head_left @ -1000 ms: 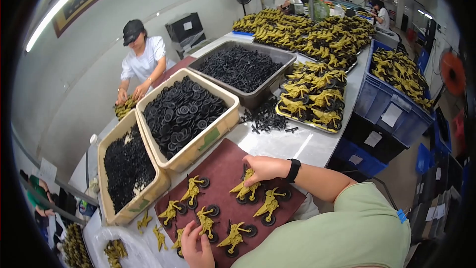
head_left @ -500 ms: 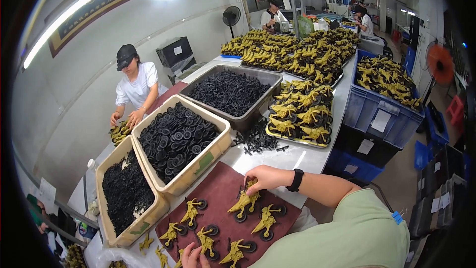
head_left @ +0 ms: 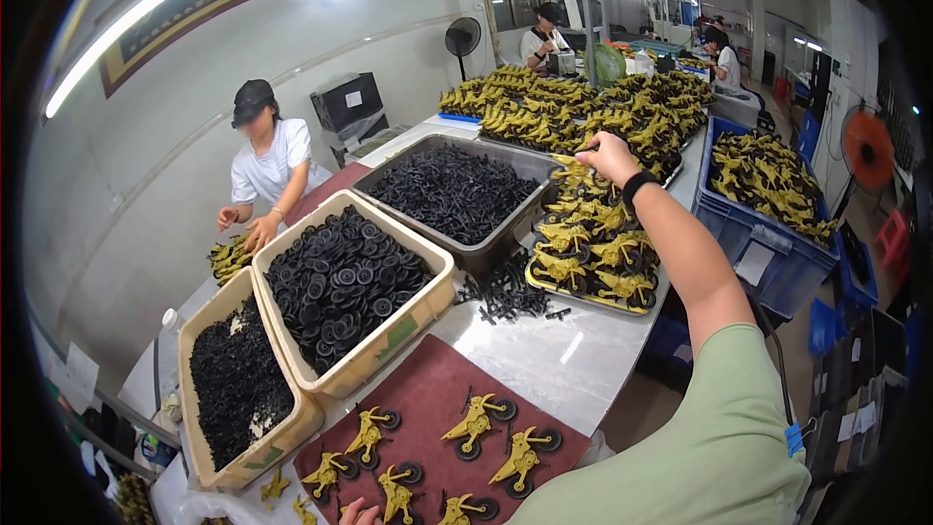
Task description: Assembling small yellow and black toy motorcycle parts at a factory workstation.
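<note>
My right hand (head_left: pixel 610 158), with a black band at its wrist, reaches out over the far end of a tray (head_left: pixel 637 309) stacked with yellow-and-black toy motorcycles. Its fingertips are pinched on a toy motorcycle (head_left: pixel 564 161), of which only a yellow bit shows. On the dark red mat (head_left: pixel 437 367) stand several more toy motorcycles (head_left: pixel 476 420) with black wheels. Only some fingers of my left hand (head_left: pixel 361 513) show at the lower edge, beside the nearest toys; whether they hold anything is hidden.
Beyond the mat stand a bin of black wheels (head_left: pixel 443 277), a bin of small black parts (head_left: pixel 313 418) and a metal tub of black parts (head_left: pixel 540 196). Loose black parts (head_left: pixel 510 287) lie beside the tray. A blue crate (head_left: pixel 768 267) is at right; a co-worker (head_left: pixel 272 160) works at left.
My right hand has gone from the mat to the far end of the tray, carrying a toy motorcycle. My left hand has slipped lower, mostly out of view.
</note>
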Action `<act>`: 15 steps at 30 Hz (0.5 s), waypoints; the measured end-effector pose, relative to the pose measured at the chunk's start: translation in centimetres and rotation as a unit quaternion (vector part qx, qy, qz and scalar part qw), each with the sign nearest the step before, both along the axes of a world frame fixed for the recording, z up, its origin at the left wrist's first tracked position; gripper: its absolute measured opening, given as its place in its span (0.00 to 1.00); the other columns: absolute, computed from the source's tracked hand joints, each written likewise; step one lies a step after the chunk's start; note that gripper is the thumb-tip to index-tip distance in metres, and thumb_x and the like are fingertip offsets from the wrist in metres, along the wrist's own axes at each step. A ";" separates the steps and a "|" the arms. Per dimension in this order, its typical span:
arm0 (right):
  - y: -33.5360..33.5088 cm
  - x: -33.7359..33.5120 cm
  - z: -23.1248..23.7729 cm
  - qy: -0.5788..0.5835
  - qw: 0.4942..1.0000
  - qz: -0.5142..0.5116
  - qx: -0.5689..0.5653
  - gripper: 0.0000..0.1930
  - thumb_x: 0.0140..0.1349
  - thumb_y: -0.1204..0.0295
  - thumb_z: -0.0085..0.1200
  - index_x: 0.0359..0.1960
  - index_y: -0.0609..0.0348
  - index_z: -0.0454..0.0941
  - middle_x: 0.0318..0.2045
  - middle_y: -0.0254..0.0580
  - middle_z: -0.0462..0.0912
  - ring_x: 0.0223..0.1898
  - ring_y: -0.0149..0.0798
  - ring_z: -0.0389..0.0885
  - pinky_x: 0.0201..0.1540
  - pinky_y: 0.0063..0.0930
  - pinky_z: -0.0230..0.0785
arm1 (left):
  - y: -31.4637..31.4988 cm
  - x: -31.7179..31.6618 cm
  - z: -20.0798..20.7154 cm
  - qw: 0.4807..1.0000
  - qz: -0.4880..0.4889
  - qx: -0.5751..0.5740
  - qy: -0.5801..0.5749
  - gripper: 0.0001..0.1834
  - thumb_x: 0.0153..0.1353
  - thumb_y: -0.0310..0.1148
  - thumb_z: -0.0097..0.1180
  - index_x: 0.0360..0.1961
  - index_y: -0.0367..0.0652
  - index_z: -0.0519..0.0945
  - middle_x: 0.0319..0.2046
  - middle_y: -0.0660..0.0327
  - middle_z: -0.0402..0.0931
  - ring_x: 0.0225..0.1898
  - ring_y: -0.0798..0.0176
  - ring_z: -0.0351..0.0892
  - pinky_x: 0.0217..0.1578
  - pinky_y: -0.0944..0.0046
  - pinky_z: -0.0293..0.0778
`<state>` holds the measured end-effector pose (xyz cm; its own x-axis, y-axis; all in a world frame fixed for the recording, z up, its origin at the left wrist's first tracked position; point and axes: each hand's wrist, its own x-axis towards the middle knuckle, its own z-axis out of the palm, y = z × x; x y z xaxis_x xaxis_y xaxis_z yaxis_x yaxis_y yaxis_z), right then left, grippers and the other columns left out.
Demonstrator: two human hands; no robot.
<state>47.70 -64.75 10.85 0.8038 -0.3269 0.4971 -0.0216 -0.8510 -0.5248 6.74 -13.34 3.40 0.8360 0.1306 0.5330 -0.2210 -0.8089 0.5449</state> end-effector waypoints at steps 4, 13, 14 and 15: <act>-2.2 3.2 0.0 0.126 0.988 -0.092 -0.022 0.21 0.50 0.60 0.70 0.26 0.70 0.78 0.27 0.56 0.81 0.32 0.53 0.81 0.39 0.43 0.73 | -0.3 0.1 0.3 0.999 0.027 -0.015 0.030 0.08 0.61 0.22 0.52 0.41 0.35 0.80 0.47 0.49 0.78 0.45 0.47 0.77 0.45 0.58 0.73; -4.4 4.8 -3.1 0.345 0.923 -0.115 -0.125 0.24 0.56 0.54 0.64 0.35 0.68 0.80 0.39 0.54 0.83 0.43 0.50 0.81 0.46 0.42 0.74 | -0.1 0.2 0.3 0.999 0.025 0.000 0.045 0.08 0.61 0.23 0.52 0.41 0.35 0.80 0.47 0.50 0.78 0.46 0.46 0.77 0.44 0.56 0.72; -4.1 4.4 -3.0 0.333 0.926 -0.113 -0.134 0.24 0.56 0.53 0.64 0.35 0.68 0.81 0.39 0.54 0.83 0.44 0.50 0.81 0.47 0.42 0.74 | -0.1 0.2 0.3 0.998 0.031 -0.008 0.048 0.08 0.61 0.23 0.53 0.41 0.36 0.80 0.47 0.51 0.78 0.46 0.47 0.77 0.44 0.57 0.72; -4.1 4.0 -2.9 0.322 0.929 -0.112 -0.144 0.24 0.56 0.53 0.64 0.34 0.67 0.81 0.39 0.54 0.83 0.45 0.50 0.80 0.48 0.42 0.74 | -0.1 0.5 0.2 0.998 0.030 -0.007 0.053 0.08 0.61 0.23 0.53 0.41 0.36 0.80 0.47 0.51 0.78 0.46 0.47 0.77 0.44 0.57 0.72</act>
